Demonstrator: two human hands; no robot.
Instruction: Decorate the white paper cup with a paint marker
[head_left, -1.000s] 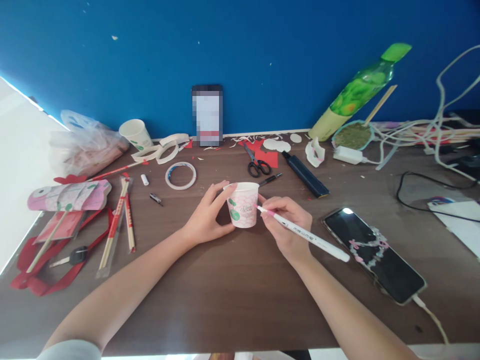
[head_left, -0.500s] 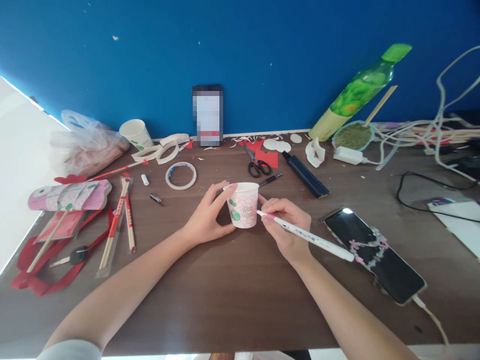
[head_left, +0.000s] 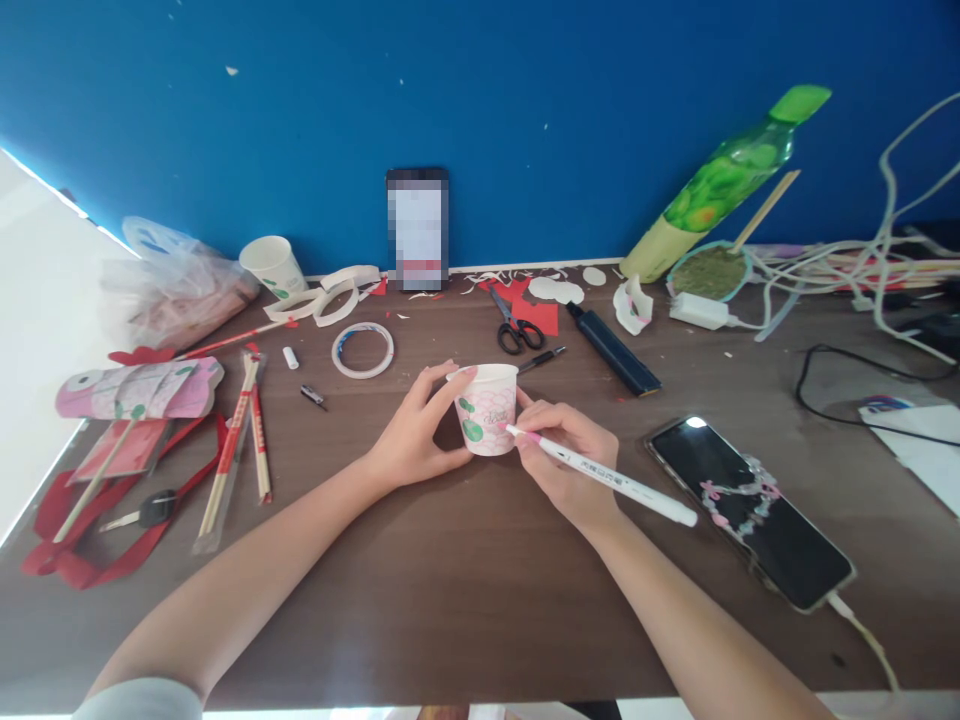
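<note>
A white paper cup with green leaf prints and pink scale-like lines stands upright on the table. Its left side is gripped by my left hand, thumb low and fingers near the rim. In my right hand is a white marker pen, its pink tip at the cup's front right. The fingertips of my right hand behind the cup are partly hidden.
Beyond the cup lie scissors, a tape roll and a dark blue case. A phone is at right; wrapped chopsticks and a key are at left. A propped phone and green bottle lean on the wall.
The marker tip has moved a little left and down across the cup's front, and my right hand has shifted slightly left with it. My left hand and the cup stay in place.
</note>
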